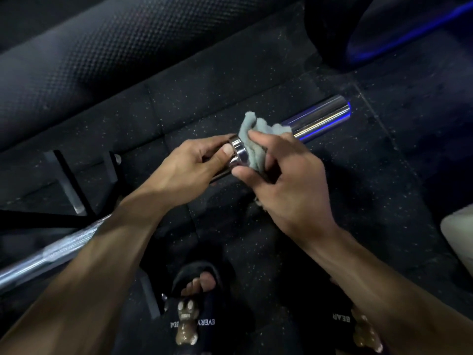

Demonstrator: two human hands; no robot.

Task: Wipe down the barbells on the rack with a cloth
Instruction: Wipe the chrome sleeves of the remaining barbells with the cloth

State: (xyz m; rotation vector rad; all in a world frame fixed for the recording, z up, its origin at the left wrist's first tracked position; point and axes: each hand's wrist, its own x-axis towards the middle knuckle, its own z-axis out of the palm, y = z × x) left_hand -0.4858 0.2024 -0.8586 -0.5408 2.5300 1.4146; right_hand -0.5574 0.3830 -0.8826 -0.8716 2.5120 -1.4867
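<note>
A chrome barbell [321, 116] runs from the lower left up to the right, its shiny sleeve end pointing upper right. My left hand [184, 165] grips the bar just inside the sleeve collar, thumb lying against the collar. A pale grey-green cloth [256, 131] is wrapped around the sleeve next to the collar. My right hand [284, 185] holds that cloth around the sleeve, fingers curled over it. The knurled shaft [56, 248] shows at lower left below my left forearm.
Dark speckled rubber flooring [384, 175] lies below. A black textured pad [89, 55] crosses the upper left. Black rack supports [69, 183] stand at left. A dark weight plate [384, 26] sits at top right, a pale object [458, 237] at the right edge. My slippered feet [197, 290] are at the bottom.
</note>
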